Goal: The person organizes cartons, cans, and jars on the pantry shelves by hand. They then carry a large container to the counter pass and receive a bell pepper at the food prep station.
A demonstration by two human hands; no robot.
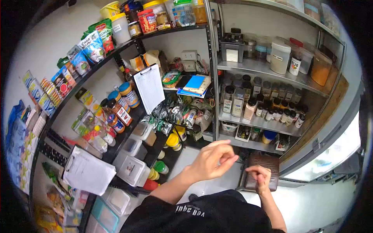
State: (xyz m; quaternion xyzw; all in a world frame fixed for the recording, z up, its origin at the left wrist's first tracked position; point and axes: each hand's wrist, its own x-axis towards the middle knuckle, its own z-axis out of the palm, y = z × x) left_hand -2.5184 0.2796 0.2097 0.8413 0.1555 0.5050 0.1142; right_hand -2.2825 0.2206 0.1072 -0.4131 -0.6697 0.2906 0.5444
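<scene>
My left hand [214, 161] is raised in front of my chest, its fingers loosely curled in toward the thumb. No object shows in it. To its right and a little lower, my right hand [261, 178] is held with bent fingers pointing inward, and nothing shows in that one either. The two hands are apart from each other. Behind and below my right hand stands a brown padded stool [272, 165]; I cannot tell whether the hand touches it. My black shirt [198, 215] fills the bottom of the view.
Metal shelves [256, 68] with spice bottles and tubs stand ahead. Dark shelves [128, 141] hold jars, packets and bins on the left. Clipboards hang there with a paper sheet [149, 89] and a stack of pages [89, 171]. A lit glass-fronted unit [330, 151] is right.
</scene>
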